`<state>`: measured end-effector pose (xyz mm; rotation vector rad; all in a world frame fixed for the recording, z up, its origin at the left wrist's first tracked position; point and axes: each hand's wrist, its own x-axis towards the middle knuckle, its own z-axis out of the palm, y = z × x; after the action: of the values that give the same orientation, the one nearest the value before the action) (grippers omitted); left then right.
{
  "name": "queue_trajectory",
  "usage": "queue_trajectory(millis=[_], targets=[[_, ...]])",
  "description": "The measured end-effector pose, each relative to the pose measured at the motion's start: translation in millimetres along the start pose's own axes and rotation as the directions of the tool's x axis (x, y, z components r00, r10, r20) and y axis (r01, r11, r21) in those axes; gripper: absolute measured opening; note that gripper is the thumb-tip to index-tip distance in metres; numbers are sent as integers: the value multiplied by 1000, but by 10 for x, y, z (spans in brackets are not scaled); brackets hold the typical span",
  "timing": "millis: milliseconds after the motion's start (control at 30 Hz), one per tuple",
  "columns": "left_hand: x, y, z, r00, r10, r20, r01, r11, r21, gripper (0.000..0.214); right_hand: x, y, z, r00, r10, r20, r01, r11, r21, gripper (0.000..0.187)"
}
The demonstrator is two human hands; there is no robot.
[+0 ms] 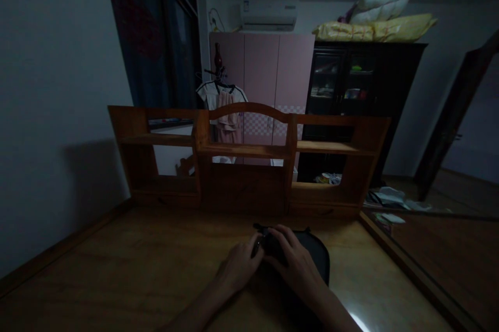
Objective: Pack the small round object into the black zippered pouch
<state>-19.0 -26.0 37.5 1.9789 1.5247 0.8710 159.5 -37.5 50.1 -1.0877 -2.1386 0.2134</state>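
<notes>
A dark zip-up case (pixel 315 254) lies on the wooden desk (pixel 136 264), just in front of the shelf unit. My left hand (pixel 240 264) rests at the case's left edge with its fingers curled around a small dark part there. My right hand (pixel 293 259) lies on top of the case, its fingers bent and pressed to the same dark spot. The light is dim, so what the fingers pinch is too dark to name.
A wooden shelf unit (pixel 249 155) stands across the back of the desk. A raised rim runs along the desk's right edge (pixel 405 264). Behind are a pink wardrobe (pixel 268 72), a dark cabinet (pixel 351 88) with bedding on top, and hanging clothes (pixel 224 108).
</notes>
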Motion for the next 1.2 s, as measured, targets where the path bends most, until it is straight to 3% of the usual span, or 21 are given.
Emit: queue_trajectory(millis=[267,433,633,833,967,1200], targets=[[-16,33,-30,999,36,1,-36,999,-5,34,-14,82,98,992,105,-65,-97,989,114,28],[-49,77,-47,999,53,11,-54,997,61,34,-26,168,118,991,122,-61,-120,992,36,24],[-42,43,-5,994,105,13,-106,980,170,32,-24,201,146,991,126,-38,-124,991,41,28],[-58,52,13,983,180,20,-180,956,230,32,-44,183,106,986,161,34,-165,962,216,36],[-126,135,29,968,246,46,-248,915,319,44,-54,231,94,982,178,63,-189,935,301,45],[-165,137,57,960,276,39,-273,904,329,56,-64,308,155,969,245,40,-247,936,251,44]])
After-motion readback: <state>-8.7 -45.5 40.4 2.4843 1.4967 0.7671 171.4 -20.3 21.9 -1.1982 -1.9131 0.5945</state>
